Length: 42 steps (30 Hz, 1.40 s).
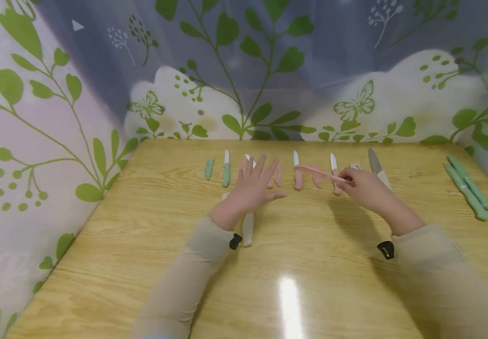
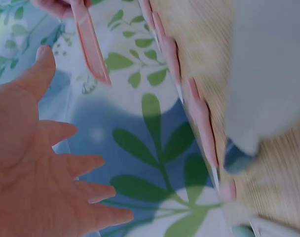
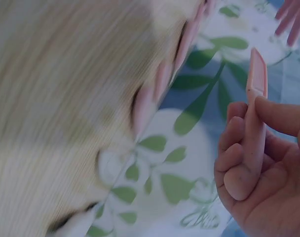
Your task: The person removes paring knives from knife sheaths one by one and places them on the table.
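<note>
My right hand (image 1: pixel 364 186) holds a pink knife (image 3: pixel 254 138) by its handle, fingers curled round it, with a pink sheath (image 3: pixel 257 74) covering the blade. Over the row of knives, my left hand (image 1: pixel 252 186) hovers with its fingers spread, holding nothing. Beyond it, a pink knife's blade (image 1: pixel 250 160) shows, the rest partly hidden. Between the hands lie a pink sheath (image 1: pixel 277 175), a bare pink-handled knife (image 1: pixel 297 176) and another pink sheath (image 1: pixel 316 178). A second pink-handled knife (image 1: pixel 334 165) lies by my right fingertips. Beneath my left wrist is a white-handled knife (image 1: pixel 248 230).
At the row's left are a green sheath (image 1: pixel 209 169) and a green-handled knife (image 1: pixel 226 172). A large grey-bladed knife (image 1: pixel 374 161) lies behind my right hand, near a small cream piece (image 1: pixel 355 166). Two green knives (image 1: pixel 467 188) lie far right. Patterned cloth (image 1: pixel 244 70) borders the wooden table (image 1: pixel 142 212).
</note>
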Tool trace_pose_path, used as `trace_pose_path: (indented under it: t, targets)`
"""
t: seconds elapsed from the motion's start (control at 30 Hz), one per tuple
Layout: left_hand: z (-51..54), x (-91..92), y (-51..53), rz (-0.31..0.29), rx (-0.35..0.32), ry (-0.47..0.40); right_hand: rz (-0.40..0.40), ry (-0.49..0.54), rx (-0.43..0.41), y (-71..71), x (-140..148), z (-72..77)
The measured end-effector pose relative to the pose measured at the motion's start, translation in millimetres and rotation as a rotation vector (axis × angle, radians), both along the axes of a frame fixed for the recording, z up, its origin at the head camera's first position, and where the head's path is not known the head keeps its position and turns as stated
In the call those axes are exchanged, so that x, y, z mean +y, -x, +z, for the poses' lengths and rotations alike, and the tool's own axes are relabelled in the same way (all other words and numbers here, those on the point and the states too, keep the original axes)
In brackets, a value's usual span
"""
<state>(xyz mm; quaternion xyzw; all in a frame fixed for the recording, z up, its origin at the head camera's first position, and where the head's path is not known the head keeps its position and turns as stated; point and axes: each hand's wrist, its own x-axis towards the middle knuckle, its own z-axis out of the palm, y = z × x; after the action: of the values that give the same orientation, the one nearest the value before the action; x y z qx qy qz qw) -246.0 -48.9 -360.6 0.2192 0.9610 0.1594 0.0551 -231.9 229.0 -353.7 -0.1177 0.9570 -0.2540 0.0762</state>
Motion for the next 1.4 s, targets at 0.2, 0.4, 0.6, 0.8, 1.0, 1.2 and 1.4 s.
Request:
trace_pose_path:
  t: [0.2, 0.4, 0.6, 0.8, 1.0, 1.2, 1.4]
  targets:
    - [-2.4, 17.6, -6.1, -0.103, 0.069, 0.067, 0.077, 0.004, 0.019, -14.3, -28.4, -5.4]
    - [-6.9, 25.9, -14.1, -0.165, 0.130, 0.151, 0.131, 0.027, 0.034, -25.7, -41.2, -4.9]
    - [-7.8, 28.4, -20.5, -0.252, 0.140, 0.105, 0.146, 0.026, 0.057, -31.8, -44.3, -6.3]
    - [-10.7, 26.2, -28.2, -0.271, 0.032, 0.005, 0.151, 0.057, 0.071, -34.2, -44.4, -8.3]
    - [-12.1, 22.8, -28.6, -0.294, -0.027, 0.019, 0.166, 0.026, 0.095, -35.8, -45.7, -7.3]
    - [-9.8, 20.3, -29.7, -0.305, -0.025, 0.021, 0.185, 0.018, 0.112, -35.6, -45.8, -4.6]
    - [-7.7, 19.3, -31.2, -0.296, -0.102, -0.038, 0.196, 0.029, 0.104, -37.5, -44.9, -3.2]
